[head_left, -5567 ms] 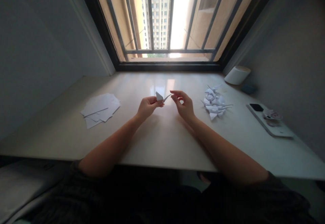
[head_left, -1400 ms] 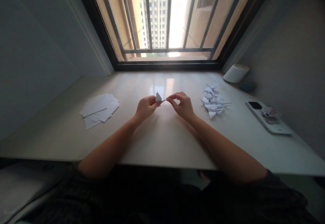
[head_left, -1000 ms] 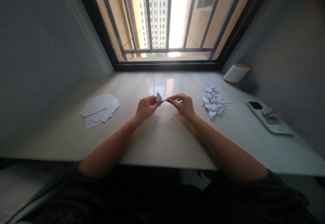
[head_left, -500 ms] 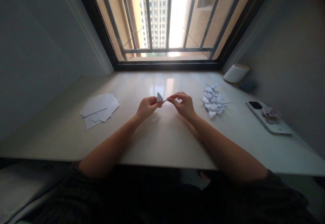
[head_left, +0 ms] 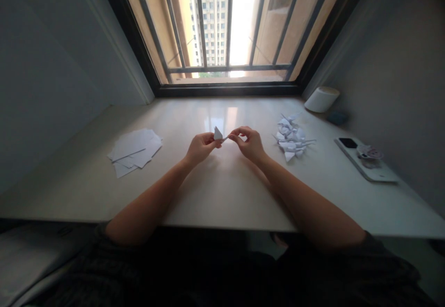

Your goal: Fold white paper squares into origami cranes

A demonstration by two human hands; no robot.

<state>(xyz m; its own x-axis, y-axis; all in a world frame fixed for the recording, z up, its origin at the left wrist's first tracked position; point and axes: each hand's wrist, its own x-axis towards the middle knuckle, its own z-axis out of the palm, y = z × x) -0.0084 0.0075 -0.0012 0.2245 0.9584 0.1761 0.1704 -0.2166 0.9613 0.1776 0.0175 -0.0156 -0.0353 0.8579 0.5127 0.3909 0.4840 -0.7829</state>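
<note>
A small white folded paper crane [head_left: 218, 133] is held up between my two hands above the middle of the white tabletop [head_left: 222, 195]. My left hand [head_left: 202, 147] pinches its body between thumb and fingers, with a pointed flap standing up above the fingertips. On the other side, my right hand [head_left: 248, 143] pinches a thin pointed end of the same paper between thumb and forefinger. My fingers hide part of the folds.
Left of my hands lies a loose stack of white paper sheets [head_left: 135, 148]. To the right are a heap of folded paper cranes [head_left: 291, 137], a phone [head_left: 365, 161] with a grip on its back, and a white cylindrical object [head_left: 321, 99]. A barred window [head_left: 227, 90] is behind.
Both hands keep their hold on the paper crane with hardly any movement. The whole view has shifted very slightly.
</note>
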